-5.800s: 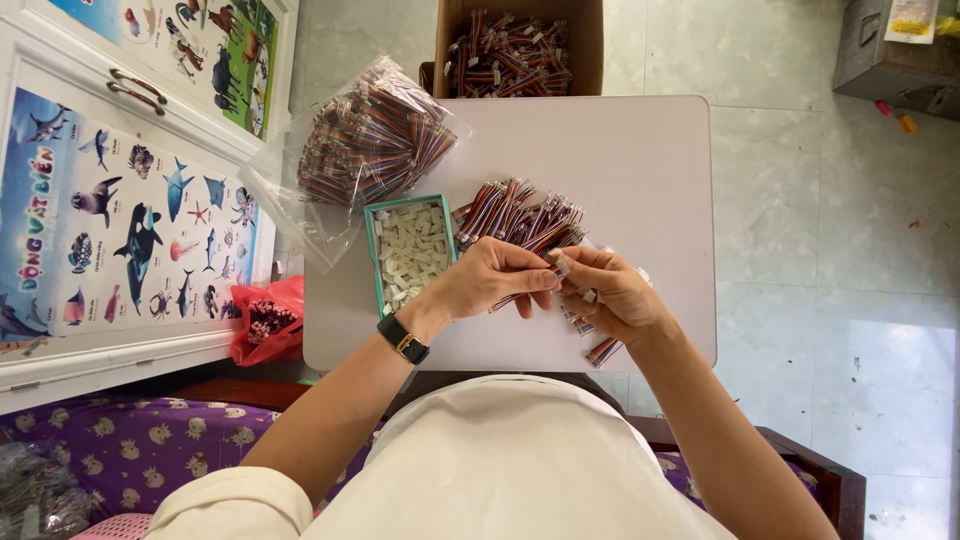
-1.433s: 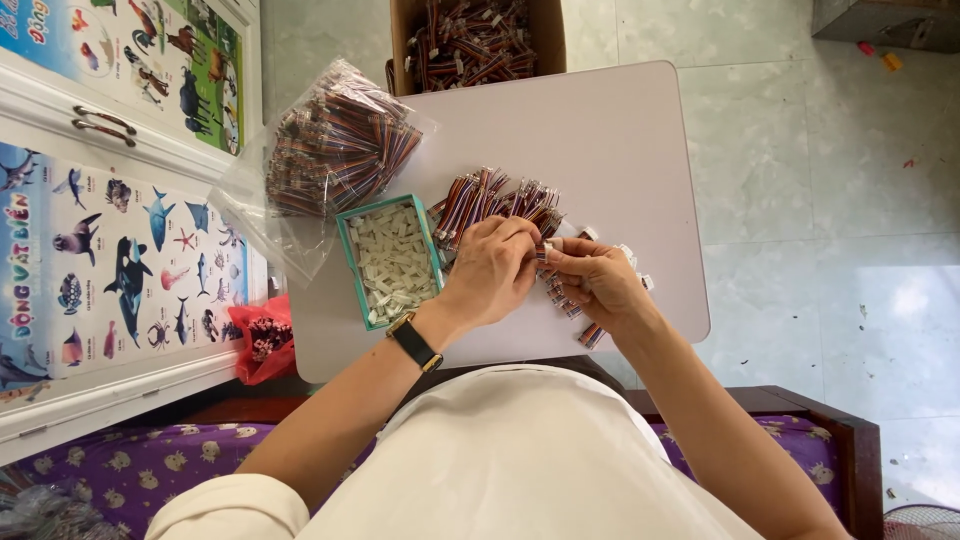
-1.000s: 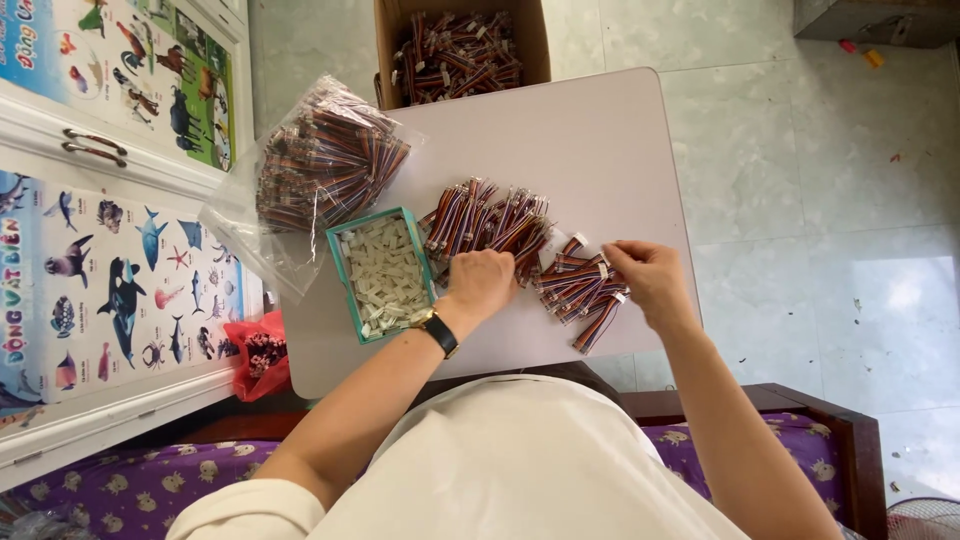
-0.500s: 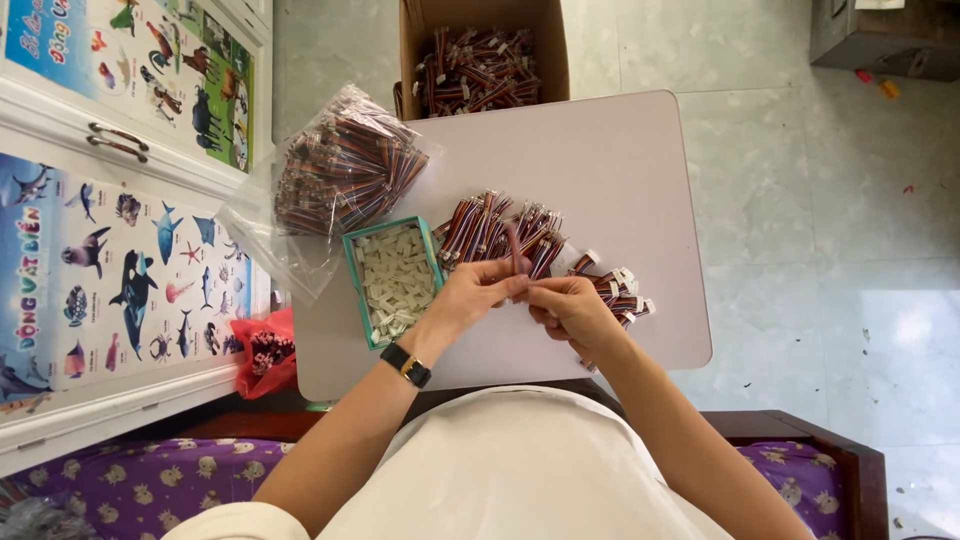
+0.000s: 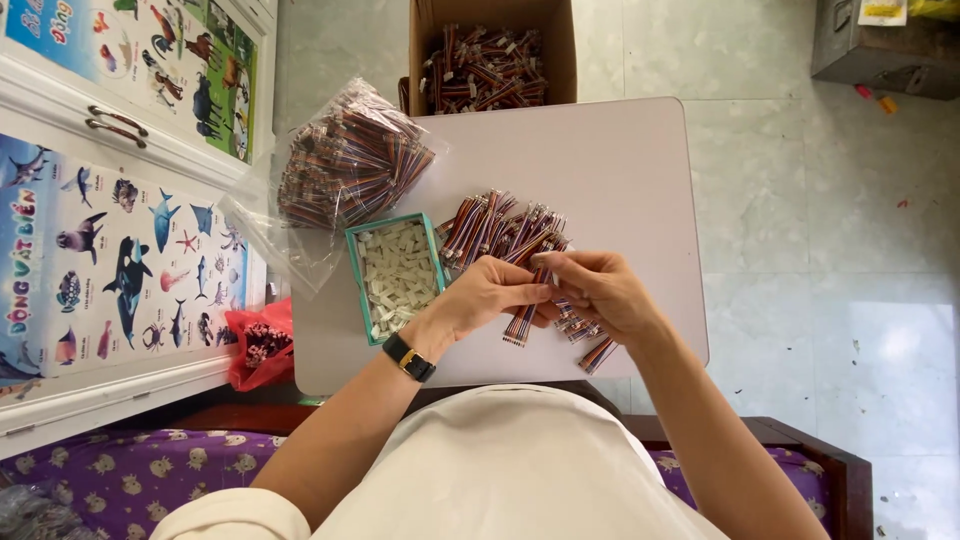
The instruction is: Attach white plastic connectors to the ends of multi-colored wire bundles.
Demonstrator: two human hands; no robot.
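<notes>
Right, head view only, looking straight down. Left hand [image 5: 490, 297] and right hand [image 5: 600, 290] meet above the front of the white bench [image 5: 620, 160], both pinched on one short wire bundle [image 5: 528, 310] — striped multicolour leads, upper end between the fingertips, lower end hanging free toward me. Both grips clenched on it, thumbs and forefingers.

Handling, my read: very light, floppy along the length, only stiff at the ends. Leads are thin, so I'd hold near the end being worked and not yank mid-length. Not slippery, but small; a fingertip pinch suits it.

Around it: loose pile of same bundles [image 5: 500, 225] just beyond the hands, a few more [image 5: 590, 345] under the right wrist. Teal tray [image 5: 351, 280] of small white plugs just left of the left hand. Clear bag of wires [image 5: 350, 165] at back left, cardboard box [image 5: 490, 60] of more off the far edge.
</notes>
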